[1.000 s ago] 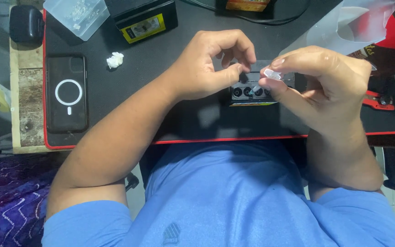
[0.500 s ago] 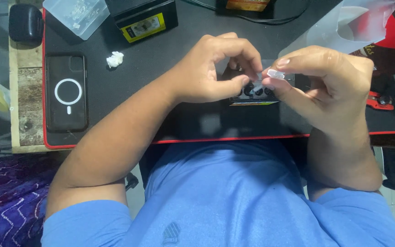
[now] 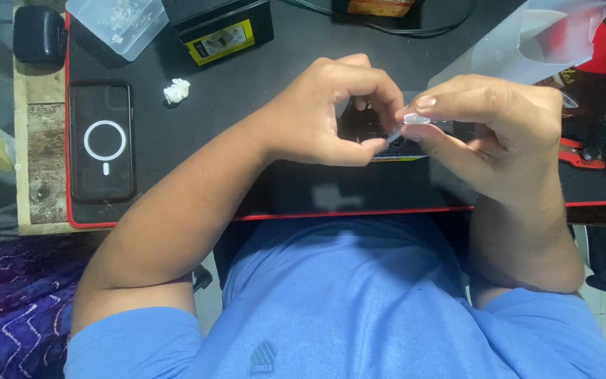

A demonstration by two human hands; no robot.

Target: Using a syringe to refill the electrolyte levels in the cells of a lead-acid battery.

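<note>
We work over the black mat [image 3: 261, 77], a phone [image 3: 103, 144] lying far left on it. Our left hand [image 3: 324, 116] curls closed over a dark device [image 3: 408, 144]. Our right hand [image 3: 499, 133] pinches a tiny clear piece [image 3: 415, 119] just above that device.

You pinch a tiny clear plastic piece [image 3: 415, 119] between thumb and forefinger of your right hand [image 3: 499, 133], holding it above a small black rectangular device with round buttons [image 3: 398, 144], which lies flat on the black mat, mostly hidden beneath your curled left hand [image 3: 338, 112].
</note>
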